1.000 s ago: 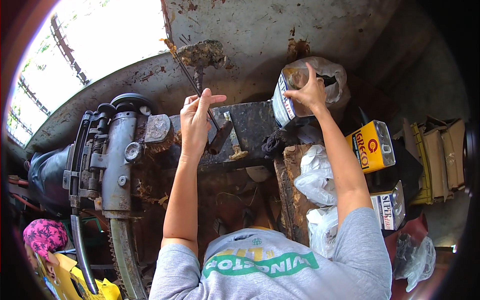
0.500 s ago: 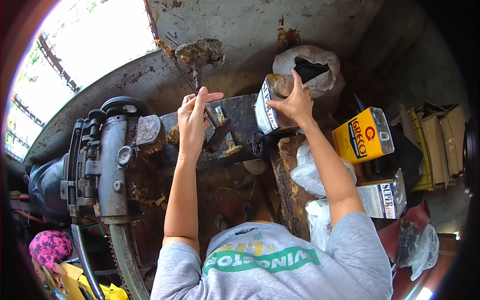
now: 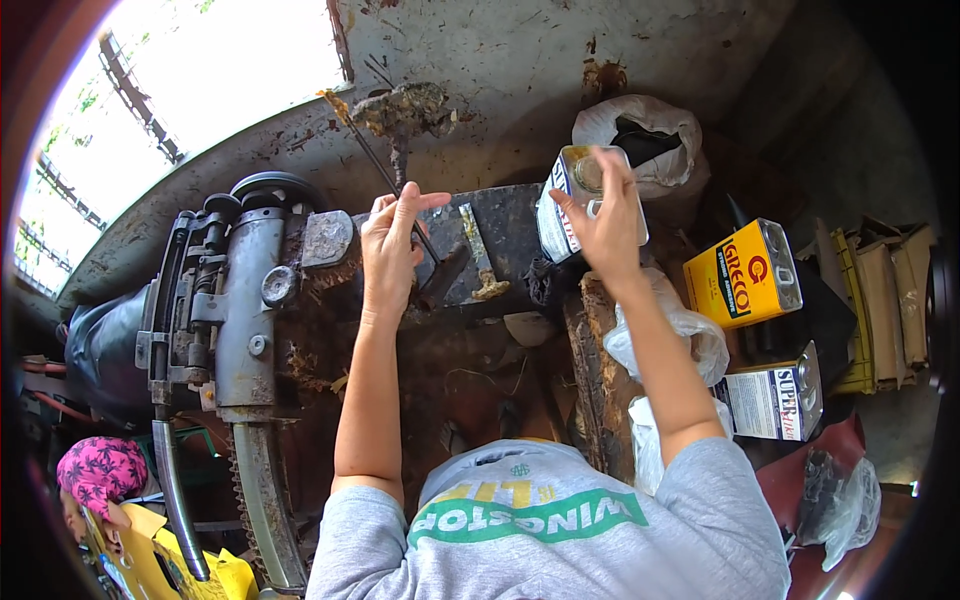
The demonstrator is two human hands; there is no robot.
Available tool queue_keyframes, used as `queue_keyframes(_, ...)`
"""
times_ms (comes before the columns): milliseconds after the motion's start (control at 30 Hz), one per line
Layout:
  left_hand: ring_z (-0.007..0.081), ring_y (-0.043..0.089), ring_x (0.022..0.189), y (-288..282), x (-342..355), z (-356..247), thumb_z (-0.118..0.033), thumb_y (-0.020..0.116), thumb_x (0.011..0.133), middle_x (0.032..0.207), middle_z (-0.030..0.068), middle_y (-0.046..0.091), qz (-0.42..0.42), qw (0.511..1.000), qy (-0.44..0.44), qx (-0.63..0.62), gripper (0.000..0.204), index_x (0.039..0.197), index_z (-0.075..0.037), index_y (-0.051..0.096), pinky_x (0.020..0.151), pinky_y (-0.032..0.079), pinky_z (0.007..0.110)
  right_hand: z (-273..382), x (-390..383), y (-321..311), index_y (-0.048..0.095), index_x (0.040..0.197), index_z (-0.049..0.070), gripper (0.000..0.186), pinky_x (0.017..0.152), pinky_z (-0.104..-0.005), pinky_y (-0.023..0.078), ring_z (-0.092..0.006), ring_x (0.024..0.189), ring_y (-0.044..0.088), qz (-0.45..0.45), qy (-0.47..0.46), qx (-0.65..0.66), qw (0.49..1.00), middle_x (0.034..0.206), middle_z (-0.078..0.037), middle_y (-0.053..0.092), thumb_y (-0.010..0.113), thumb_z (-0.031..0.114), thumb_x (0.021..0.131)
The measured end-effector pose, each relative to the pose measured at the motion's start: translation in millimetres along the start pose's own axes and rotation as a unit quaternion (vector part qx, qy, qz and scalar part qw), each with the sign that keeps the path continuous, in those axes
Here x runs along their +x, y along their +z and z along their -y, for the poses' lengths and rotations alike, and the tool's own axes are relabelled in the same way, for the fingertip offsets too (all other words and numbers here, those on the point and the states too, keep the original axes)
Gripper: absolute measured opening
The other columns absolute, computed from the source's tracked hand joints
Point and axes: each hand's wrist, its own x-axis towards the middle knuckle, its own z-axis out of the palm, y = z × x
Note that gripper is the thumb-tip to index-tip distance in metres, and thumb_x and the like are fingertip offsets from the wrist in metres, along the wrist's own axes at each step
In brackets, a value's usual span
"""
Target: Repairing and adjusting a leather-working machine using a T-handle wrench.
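A thin dark rod (image 3: pixel 372 155), its upper tip crusted with orange-brown residue, slants through my left hand (image 3: pixel 390 250). That hand is closed around it, with one finger stretched to the right. My right hand (image 3: pixel 612 230) is over a rectangular white-and-blue tin can (image 3: pixel 557 218), thumb and fingers apart. Its fingertips are blurred beside the can's round mouth (image 3: pixel 588 176); whether they touch it I cannot tell. Below the left hand, a dark cylindrical piece (image 3: pixel 443 278) lies on the dark bench (image 3: pixel 510 220), next to a glue-crusted brush-like strip (image 3: pixel 474 240).
An old grey sewing machine (image 3: pixel 248 310) stands left. A crusted lump on a post (image 3: pixel 405 110) rises behind. To the right are a white sack (image 3: pixel 680 165), a yellow tin (image 3: pixel 735 275), another white-and-blue tin (image 3: pixel 765 400), plastic bags (image 3: pixel 690 345) and cardboard (image 3: pixel 905 300). A person in a pink cap (image 3: pixel 100 468) is lower left.
My right hand has shifted off the can's mouth, its fingers now raised and moving. The left hand keeps its hold on the rod. The whole view has swung slightly.
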Motion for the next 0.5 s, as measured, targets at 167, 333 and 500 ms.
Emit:
queue_keyframes(167,0.0000,0.032,0.051,13,1,15,-0.036,0.048,0.100,0.064,-0.0057,0.042,-0.003,0.998,-0.038,-0.052,0.043,0.097,0.000,0.071,0.041,0.023,0.018,49,-62,29,0.060,0.089,-0.003,0.008,0.075,-0.0440,0.048,-0.0392,0.085,0.061,0.139,0.082,0.204,0.966,0.085,-0.021,0.062,0.055,-0.004,0.083)
queue_keyframes(333,-0.0003,0.032,0.053,11,5,18,-0.036,0.048,0.100,0.067,-0.0069,0.038,-0.005,0.999,-0.034,-0.037,0.041,0.099,-0.002,0.072,0.042,0.022,0.018,-4,-106,89,0.054,0.096,-0.001,0.024,0.076,-0.0403,0.049,-0.0341,0.087,0.062,0.208,0.119,0.112,0.964,0.091,-0.018,0.063,0.069,0.003,0.076)
queue_keyframes(500,-0.0003,0.032,0.056,1,4,14,-0.036,0.049,0.100,0.070,-0.0067,0.037,-0.016,1.000,-0.004,0.001,0.041,0.099,-0.003,0.072,0.042,0.022,0.018,-14,-105,140,0.044,0.107,0.003,0.050,0.083,-0.0458,0.047,-0.0396,0.094,0.058,0.274,0.103,0.013,0.956,0.100,-0.022,0.061,0.078,0.011,0.070)
